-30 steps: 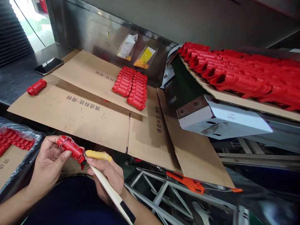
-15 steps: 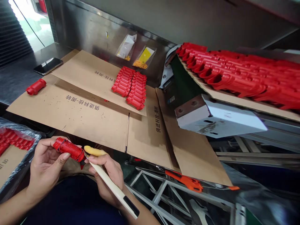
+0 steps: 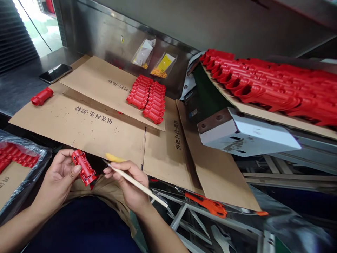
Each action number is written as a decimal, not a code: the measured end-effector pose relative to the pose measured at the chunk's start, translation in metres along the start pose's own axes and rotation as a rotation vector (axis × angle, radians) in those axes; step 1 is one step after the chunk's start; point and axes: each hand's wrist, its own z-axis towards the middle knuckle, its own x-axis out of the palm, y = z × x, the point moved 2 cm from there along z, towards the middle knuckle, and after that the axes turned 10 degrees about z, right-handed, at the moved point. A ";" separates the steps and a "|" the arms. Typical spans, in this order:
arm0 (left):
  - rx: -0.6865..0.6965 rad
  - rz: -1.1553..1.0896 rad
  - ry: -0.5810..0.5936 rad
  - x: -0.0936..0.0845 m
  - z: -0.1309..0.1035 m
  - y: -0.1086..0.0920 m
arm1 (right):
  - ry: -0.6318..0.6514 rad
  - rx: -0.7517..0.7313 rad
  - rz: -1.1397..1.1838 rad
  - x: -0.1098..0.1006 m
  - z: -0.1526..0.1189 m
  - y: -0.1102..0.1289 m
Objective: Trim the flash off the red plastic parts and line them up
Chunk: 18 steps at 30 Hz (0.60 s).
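Brown cardboard (image 3: 86,130) reads 俱进科技-周转, beyond left hand (image 3: 56,179) holding red part (image 3: 83,172)

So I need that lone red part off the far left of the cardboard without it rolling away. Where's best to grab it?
Take the lone red part across its round middle, from above, thumb on one long side and fingers on the other. It lies flat on the cardboard with nothing touching it, so both sides look free, and pinching across the barrel should stop a roll.

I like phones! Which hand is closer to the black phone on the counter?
Left. The left hand holding the red part sits below the phone; the right hand is farther right.
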 end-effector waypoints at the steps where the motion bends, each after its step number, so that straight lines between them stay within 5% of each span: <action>1: 0.028 0.038 -0.008 -0.002 -0.001 0.001 | 0.016 0.013 0.004 0.001 -0.001 0.001; 7: 0.158 0.102 -0.009 -0.009 -0.001 0.008 | 0.115 -0.156 -0.251 0.008 -0.008 0.011; 18: 0.167 0.081 -0.001 -0.009 -0.004 0.009 | 0.150 -0.275 -0.320 0.015 -0.011 0.009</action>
